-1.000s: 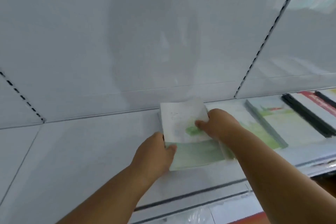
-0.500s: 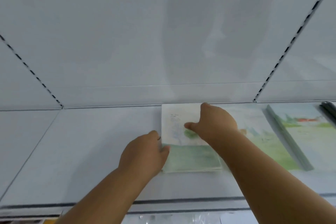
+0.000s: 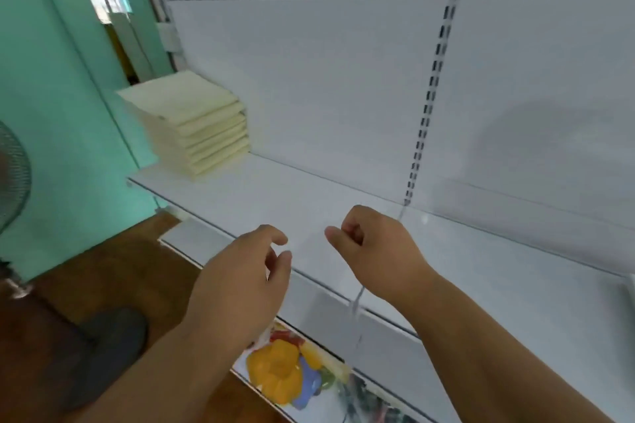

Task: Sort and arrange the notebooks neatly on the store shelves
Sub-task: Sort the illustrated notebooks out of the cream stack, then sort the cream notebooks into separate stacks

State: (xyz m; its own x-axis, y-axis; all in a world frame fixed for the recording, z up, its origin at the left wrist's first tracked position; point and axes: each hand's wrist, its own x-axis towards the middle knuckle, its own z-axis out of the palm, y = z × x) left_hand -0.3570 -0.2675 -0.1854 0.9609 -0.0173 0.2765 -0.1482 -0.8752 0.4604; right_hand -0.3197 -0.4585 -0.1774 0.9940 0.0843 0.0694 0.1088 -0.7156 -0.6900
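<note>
A stack of several pale yellow notebooks (image 3: 192, 129) stands at the far left end of the white shelf (image 3: 309, 203). My left hand (image 3: 240, 282) hovers in front of the shelf edge with loosely curled fingers and holds nothing. My right hand (image 3: 374, 251) hangs over the shelf beside it, fingers curled in, also empty. Both hands are well to the right of the yellow stack. On the shelf below, a notebook with a colourful yellow and blue cover (image 3: 285, 374) lies under my left wrist.
A slotted upright (image 3: 433, 79) runs down the white back panel. A green wall (image 3: 51, 113) and a window are at the left, with a fan (image 3: 10, 178) and its dark base (image 3: 103, 347) on the wooden floor.
Both hands have let go of the green notebook, which is out of view. My view has swung left to the shelf's left end and the yellow stack.
</note>
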